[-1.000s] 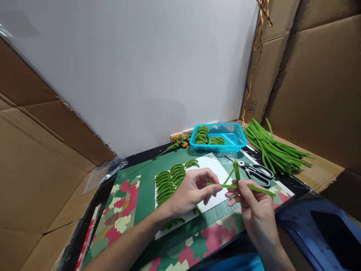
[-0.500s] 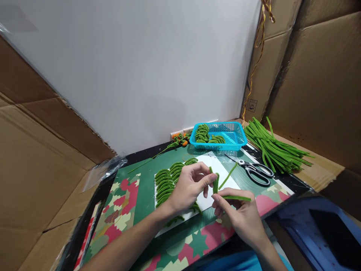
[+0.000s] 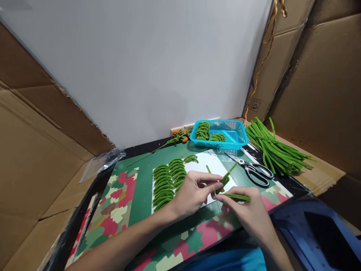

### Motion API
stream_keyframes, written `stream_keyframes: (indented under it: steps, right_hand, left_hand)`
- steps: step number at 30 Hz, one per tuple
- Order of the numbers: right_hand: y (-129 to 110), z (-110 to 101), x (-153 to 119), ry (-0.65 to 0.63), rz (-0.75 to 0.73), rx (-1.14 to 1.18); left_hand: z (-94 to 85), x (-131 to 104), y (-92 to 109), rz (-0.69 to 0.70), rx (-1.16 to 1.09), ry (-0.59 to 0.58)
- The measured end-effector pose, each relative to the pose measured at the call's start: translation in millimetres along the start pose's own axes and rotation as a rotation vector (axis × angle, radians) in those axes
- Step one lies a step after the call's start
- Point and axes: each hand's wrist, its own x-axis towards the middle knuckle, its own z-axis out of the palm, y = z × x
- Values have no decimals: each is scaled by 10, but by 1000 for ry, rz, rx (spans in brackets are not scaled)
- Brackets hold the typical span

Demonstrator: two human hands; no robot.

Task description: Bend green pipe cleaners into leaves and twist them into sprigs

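Observation:
Over the lower right of a white sheet (image 3: 205,157), both my hands work close together on bent green pipe cleaner (image 3: 225,180). My left hand (image 3: 194,192) pinches the folded part between thumb and fingers. With thumb and forefinger closed, my right hand (image 3: 248,207) grips the pipe cleaner just below, and a straight length (image 3: 237,197) sticks out to the right across its fingers. How the strands join is hidden by the fingertips. Left of my hands, rows of curved green pipe cleaner pieces (image 3: 163,184) lie on the sheet.
Black-handled scissors (image 3: 258,175) lie right of the sheet. Behind stands a blue basket (image 3: 235,145) with curved green pieces inside. A bundle of green pipe cleaners (image 3: 278,150) rests at the right, orange flowers (image 3: 184,139) at the back. Cardboard walls (image 3: 318,94) flank the table.
My left hand has moved slightly right and down, closer to my right hand. The upright bent pipe cleaner now leans to the right. The camera view has shifted a little.

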Motion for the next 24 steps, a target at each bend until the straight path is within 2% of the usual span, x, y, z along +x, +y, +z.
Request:
stream_keyframes:
  steps: [2, 7, 13, 20, 24]
  right_hand:
    - [2, -77, -8, 63, -36, -17]
    - [33, -181, -14, 176, -231, -71]
    - [38, -191, 0, 277, -325, -215]
    - [124, -393, -45, 117, -239, -332]
    - [137, -460, -63, 91, -183, -359]
  left_hand:
    - [25, -15, -9, -54, -99, -29]
    - [104, -68, -28, -173, -239, -132]
    - [255, -90, -122, -142, -360, -107]
    - [454, -226, -183, -71, -293, -118]
    - [554, -265, -293, -69, -304, -82]
